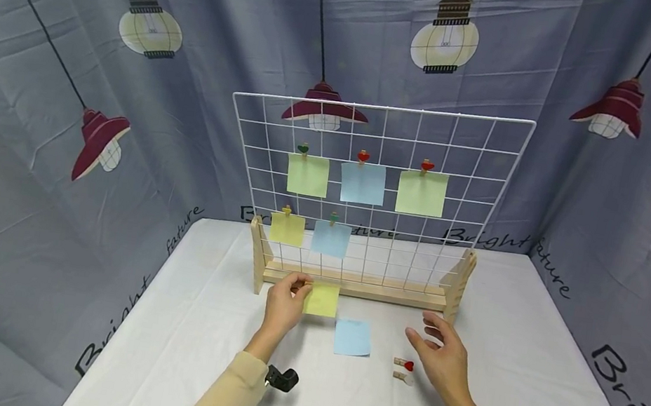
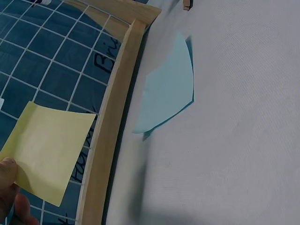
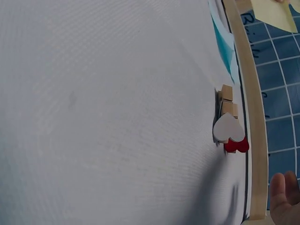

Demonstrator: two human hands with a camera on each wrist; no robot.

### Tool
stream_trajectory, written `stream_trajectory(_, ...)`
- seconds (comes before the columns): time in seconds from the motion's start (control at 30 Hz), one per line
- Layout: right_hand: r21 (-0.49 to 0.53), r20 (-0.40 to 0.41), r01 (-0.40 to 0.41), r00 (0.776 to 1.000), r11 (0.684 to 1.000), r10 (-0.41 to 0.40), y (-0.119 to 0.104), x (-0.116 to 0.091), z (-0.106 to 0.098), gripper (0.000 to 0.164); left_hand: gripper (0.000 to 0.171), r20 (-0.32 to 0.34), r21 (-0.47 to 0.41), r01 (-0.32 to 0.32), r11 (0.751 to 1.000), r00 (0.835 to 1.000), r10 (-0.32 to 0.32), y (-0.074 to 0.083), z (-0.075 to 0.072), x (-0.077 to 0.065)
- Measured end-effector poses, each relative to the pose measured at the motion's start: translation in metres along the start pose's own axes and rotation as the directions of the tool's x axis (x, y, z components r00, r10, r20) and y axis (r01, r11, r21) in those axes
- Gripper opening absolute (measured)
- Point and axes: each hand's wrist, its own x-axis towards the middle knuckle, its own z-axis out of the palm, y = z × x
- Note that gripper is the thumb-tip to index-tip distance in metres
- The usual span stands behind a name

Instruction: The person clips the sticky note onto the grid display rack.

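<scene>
My left hand [image 1: 286, 303] pinches a yellow sticky note [image 1: 321, 300] by its left edge, in front of the rack's wooden base. In the left wrist view the thumb and fingers grip a corner of that note [image 2: 49, 152]. My right hand [image 1: 444, 353] hovers with fingers apart and slightly bent, holding nothing. Just left of it on the table lie two small wooden clothespins, one with a red heart [image 1: 408, 366] and one with a white heart [image 3: 228, 128]. Between the hands a blue sticky note [image 1: 352, 338] lies on the table, its edges curling up.
A white wire grid [image 1: 468, 190] stands in a wooden base [image 1: 363, 287] at the table's back. Clothespins hold green notes [image 1: 307, 175], blue notes [image 1: 363, 183] and a yellow note [image 1: 286, 229] on it. Patterned curtains [image 1: 188, 103] surround the white table [image 1: 189, 295].
</scene>
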Motion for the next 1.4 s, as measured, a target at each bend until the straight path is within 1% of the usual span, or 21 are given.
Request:
stream_trajectory(0.1,-0.008,0.025,-0.010,1.000,1.000,0.010,0.003,-0.001,0.001,0.058,0.009,-0.012,-0.006,-0.005,1.000,1.000,0.005,0.004,-0.001,0.000)
stream_trajectory(0.27,-0.028,0.071,-0.015,0.997,1.000,0.017,0.007,-0.001,0.001,0.060,0.009,-0.040,-0.034,-0.043,0.998,0.998,0.042,0.011,-0.004,-0.001)
stream_trajectory(0.37,-0.045,0.073,-0.011,0.997,0.999,0.014,0.009,-0.002,0.001,0.060,0.010,-0.048,-0.055,-0.058,0.997,0.997,0.055,0.016,-0.004,-0.001)
stream_trajectory(0.57,-0.059,0.079,-0.028,0.996,0.998,0.033,0.012,-0.005,0.001,0.059,0.012,-0.043,-0.066,-0.047,0.997,0.998,0.044,0.023,-0.003,-0.003)
stream_trajectory(0.7,-0.070,0.091,-0.042,0.995,0.997,0.049,0.014,-0.004,0.001,0.059,0.013,-0.046,-0.070,-0.053,0.996,0.998,0.050,0.026,-0.003,-0.005)
stream_trajectory(0.87,-0.074,0.114,-0.025,0.993,0.997,0.034,0.020,-0.003,0.000,0.058,0.013,-0.049,-0.069,-0.061,0.996,0.997,0.058,0.027,-0.002,-0.006)
stream_trajectory(0.97,-0.082,0.121,-0.023,0.992,0.996,0.033,0.024,-0.002,-0.001,0.056,0.014,-0.049,-0.070,-0.063,0.996,0.997,0.059,0.027,-0.002,-0.006)
stream_trajectory(1.2,-0.160,0.144,-0.046,0.987,0.986,0.069,0.034,0.000,-0.001,0.044,0.013,-0.054,-0.081,-0.066,0.995,0.997,0.061,0.028,-0.002,-0.007)
stream_trajectory(1.4,-0.171,0.188,-0.026,0.980,0.985,0.059,0.039,-0.002,-0.003,0.037,0.011,-0.049,-0.084,-0.067,0.994,0.997,0.063,0.029,-0.001,-0.006)
